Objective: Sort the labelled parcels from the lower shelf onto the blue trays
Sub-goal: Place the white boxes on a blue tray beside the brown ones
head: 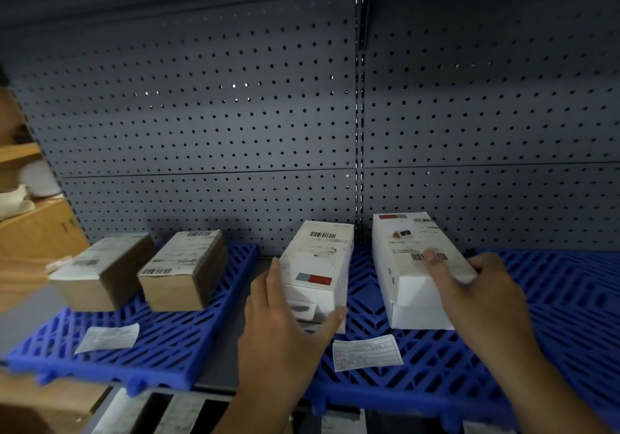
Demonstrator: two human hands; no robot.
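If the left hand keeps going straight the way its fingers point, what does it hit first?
The middle white parcel, which the left hand holds by its near end. Pushed on, that parcel would probably meet the pegboard back panel.

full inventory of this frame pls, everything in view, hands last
brown boxes: 2, brown, side by side on the left tray
left white box: 1, white, by the gap between the trays
right white box: 1, white, on the right tray
trays: 2, blue, side by side on the shelf
paper slips: 2, white, one near each tray's front
pegboard: 1, grey, back wall
left hand: grips left white box
right hand: grips right white box
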